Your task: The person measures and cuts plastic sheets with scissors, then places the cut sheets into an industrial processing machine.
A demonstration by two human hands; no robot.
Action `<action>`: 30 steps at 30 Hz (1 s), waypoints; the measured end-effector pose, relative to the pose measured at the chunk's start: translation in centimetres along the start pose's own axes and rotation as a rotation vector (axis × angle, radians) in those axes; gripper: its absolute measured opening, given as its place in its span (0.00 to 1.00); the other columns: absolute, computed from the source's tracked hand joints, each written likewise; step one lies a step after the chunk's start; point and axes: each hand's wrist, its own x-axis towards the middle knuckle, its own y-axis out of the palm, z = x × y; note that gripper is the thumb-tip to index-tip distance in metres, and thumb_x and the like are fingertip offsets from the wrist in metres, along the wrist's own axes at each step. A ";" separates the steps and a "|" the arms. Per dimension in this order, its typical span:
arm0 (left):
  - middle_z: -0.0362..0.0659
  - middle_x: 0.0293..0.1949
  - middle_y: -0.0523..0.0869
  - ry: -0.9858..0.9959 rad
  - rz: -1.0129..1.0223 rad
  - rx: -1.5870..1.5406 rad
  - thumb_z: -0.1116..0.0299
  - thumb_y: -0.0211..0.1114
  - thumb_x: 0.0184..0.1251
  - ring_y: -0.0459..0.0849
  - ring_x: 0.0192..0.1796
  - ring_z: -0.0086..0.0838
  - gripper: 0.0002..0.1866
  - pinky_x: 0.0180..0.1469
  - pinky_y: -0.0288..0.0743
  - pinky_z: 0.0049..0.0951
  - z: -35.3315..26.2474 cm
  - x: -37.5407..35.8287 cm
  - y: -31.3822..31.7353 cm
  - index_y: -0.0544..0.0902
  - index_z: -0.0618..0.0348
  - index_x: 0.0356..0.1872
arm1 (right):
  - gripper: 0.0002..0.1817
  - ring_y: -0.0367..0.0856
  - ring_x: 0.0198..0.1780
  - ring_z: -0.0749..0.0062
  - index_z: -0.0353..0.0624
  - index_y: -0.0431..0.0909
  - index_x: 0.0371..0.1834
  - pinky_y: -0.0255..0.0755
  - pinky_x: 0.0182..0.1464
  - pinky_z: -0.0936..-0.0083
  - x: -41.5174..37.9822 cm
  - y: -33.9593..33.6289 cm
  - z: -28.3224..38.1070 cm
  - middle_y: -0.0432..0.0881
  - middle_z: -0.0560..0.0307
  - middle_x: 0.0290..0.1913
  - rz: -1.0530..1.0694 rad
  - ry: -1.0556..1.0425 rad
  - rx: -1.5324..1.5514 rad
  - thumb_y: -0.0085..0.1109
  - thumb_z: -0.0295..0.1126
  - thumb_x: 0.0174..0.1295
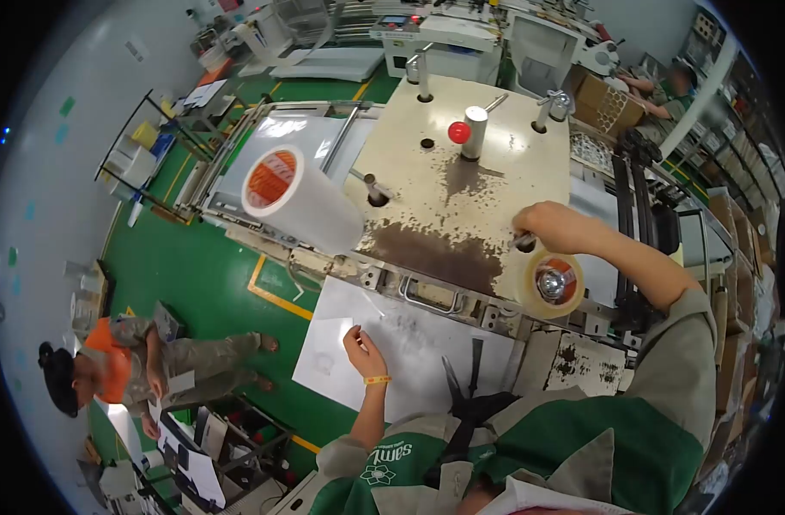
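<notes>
My right hand (557, 226) is closed over a short dark metal handle at the front right of the worn cream machine plate (401, 163). Just beside that wrist, a roll of clear tape (530, 287) lies on the plate with a shiny metal ball (551, 283) in its core. My left hand (366, 354), with a yellow wristband, is lower down, its fingers curled at the edge of a small white paper sheet (328, 339). That sheet lies over a larger white board (409, 369). The left fingertips are small and partly hidden.
A large white film roll (319, 206) stands at the plate's left. A red-knobbed post (474, 133) and several metal clamps rise from the plate. A person in an orange vest (109, 360) stands at the left; another person (671, 99) is at the far right near cardboard boxes (598, 103).
</notes>
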 end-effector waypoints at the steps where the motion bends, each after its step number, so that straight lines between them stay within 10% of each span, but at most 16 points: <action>1: 0.52 0.49 0.75 0.131 -0.011 0.136 0.72 0.53 0.66 0.73 0.52 0.41 0.12 0.52 0.67 0.35 0.8 -0.6 0.2 0.74 0.67 0.48 | 0.04 0.80 0.39 0.57 0.42 0.78 0.22 0.71 0.43 0.62 -0.1 -0.2 0.3 0.81 0.54 0.30 0.132 -0.098 -0.127 0.59 0.21 0.42; 5: 0.58 0.59 0.66 0.352 0.019 0.394 0.73 0.56 0.63 0.64 0.59 0.50 0.16 0.61 0.56 0.45 4.3 -1.3 -0.7 0.73 0.67 0.51 | 0.11 0.81 0.43 0.65 0.46 0.83 0.39 0.72 0.47 0.71 3.0 -2.8 -5.4 0.84 0.57 0.39 0.102 -0.219 0.394 0.59 0.26 0.51; 6: 0.58 0.59 0.65 0.368 0.021 0.438 0.72 0.57 0.62 0.63 0.60 0.51 0.17 0.61 0.55 0.46 4.8 -1.7 -1.5 0.73 0.67 0.52 | 0.14 0.82 0.45 0.64 0.40 0.80 0.45 0.73 0.48 0.72 4.3 -3.8 -7.8 0.83 0.49 0.43 -0.108 0.113 0.792 0.57 0.29 0.56; 8: 0.60 0.61 0.63 0.359 0.004 0.479 0.71 0.58 0.61 0.60 0.61 0.53 0.21 0.61 0.53 0.48 6.5 -2.1 -2.3 0.70 0.68 0.55 | 0.21 0.81 0.44 0.60 0.30 0.77 0.47 0.72 0.46 0.74 7.1 -5.0 -14.9 0.82 0.42 0.41 -0.875 0.552 0.222 0.60 0.37 0.56; 12: 0.60 0.61 0.61 0.333 -0.009 0.582 0.67 0.59 0.60 0.59 0.62 0.53 0.24 0.62 0.50 0.51 8.0 -2.6 -3.1 0.68 0.67 0.56 | 0.14 0.81 0.42 0.57 0.33 0.81 0.38 0.72 0.45 0.68 10.6 -4.8 -25.3 0.83 0.43 0.38 -0.718 1.018 0.388 0.58 0.33 0.54; 16: 0.61 0.61 0.62 0.342 0.087 0.627 0.63 0.60 0.60 0.59 0.62 0.53 0.26 0.63 0.48 0.52 8.5 -2.7 -2.8 0.67 0.68 0.56 | 0.13 0.75 0.52 0.53 0.46 0.84 0.32 0.67 0.54 0.69 11.1 -4.8 -26.4 0.80 0.53 0.50 -0.615 0.591 -0.051 0.53 0.19 0.47; 19: 0.61 0.61 0.62 0.306 0.141 0.580 0.62 0.60 0.60 0.59 0.62 0.53 0.27 0.64 0.48 0.51 7.5 -2.4 -3.4 0.67 0.70 0.56 | 0.22 0.65 0.64 0.52 0.49 0.82 0.40 0.62 0.60 0.62 10.1 -5.7 -19.3 0.70 0.55 0.62 -0.345 0.462 -0.453 0.50 0.13 0.44; 22: 0.61 0.61 0.62 0.259 0.161 0.550 0.61 0.60 0.60 0.59 0.63 0.53 0.28 0.65 0.48 0.50 7.6 -2.2 -3.4 0.67 0.69 0.56 | 0.15 0.75 0.54 0.57 0.42 0.79 0.43 0.68 0.52 0.70 8.3 -5.9 -7.8 0.69 0.46 0.62 -0.544 0.245 0.095 0.51 0.17 0.54; 25: 0.59 0.62 0.61 0.270 0.129 0.527 0.61 0.60 0.59 0.59 0.63 0.52 0.29 0.65 0.49 0.49 7.7 -2.3 -3.4 0.65 0.68 0.58 | 0.11 0.79 0.44 0.72 0.42 0.78 0.45 0.71 0.44 0.77 4.9 -2.0 7.5 0.81 0.59 0.44 -0.500 0.013 0.345 0.54 0.23 0.59; 30: 0.58 0.62 0.63 0.265 -0.012 0.263 0.63 0.58 0.62 0.60 0.64 0.51 0.24 0.66 0.50 0.46 9.0 -2.8 -4.3 0.68 0.65 0.56 | 0.20 0.70 0.58 0.52 0.33 0.71 0.53 0.64 0.60 0.64 1.8 13.4 19.0 0.73 0.42 0.54 -0.069 -0.048 0.303 0.55 0.30 0.59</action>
